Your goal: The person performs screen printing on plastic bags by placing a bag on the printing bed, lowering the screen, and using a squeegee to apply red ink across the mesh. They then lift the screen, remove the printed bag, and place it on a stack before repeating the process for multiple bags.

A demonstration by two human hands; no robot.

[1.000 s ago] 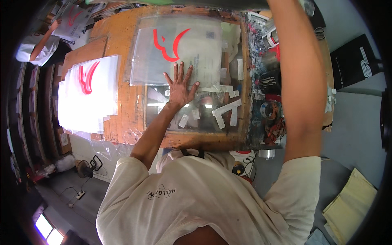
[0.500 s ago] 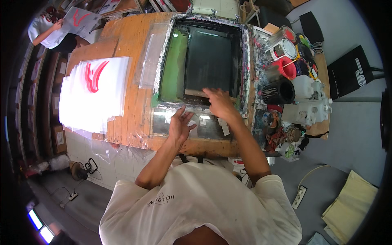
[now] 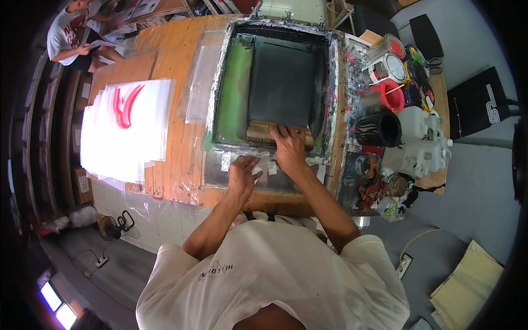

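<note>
A screen-printing frame (image 3: pixel 221 82) lies on the wooden table before me, with a dark printing area and a green strip along its left side. Across its near end rests a wooden squeegee (image 3: pixel 258 131). My right hand (image 3: pixel 289 146) is closed on the squeegee, fingers over its top edge. Just below the frame's near edge is my left hand (image 3: pixel 242 173), its fingers loosely bent and thumb apart, with nothing visible in it. Under that hand a clear sheet (image 3: pixel 217 179) with small pale tabs covers the table's front part.
At left lies a stack of white sheets (image 3: pixel 124 148) with a red mark on top. Ink cans (image 3: pixel 388 69), a dark tub (image 3: pixel 379 129) and plastic jugs (image 3: pixel 412 157) crowd the right side. Metal clamps (image 3: pixel 289 16) stand behind the frame. Another person (image 3: pixel 71 38) is at far left.
My right hand has shifted slightly left and nearer, and more of the squeegee's wooden face shows. The other person no longer holds up the sheet with the red mark.
</note>
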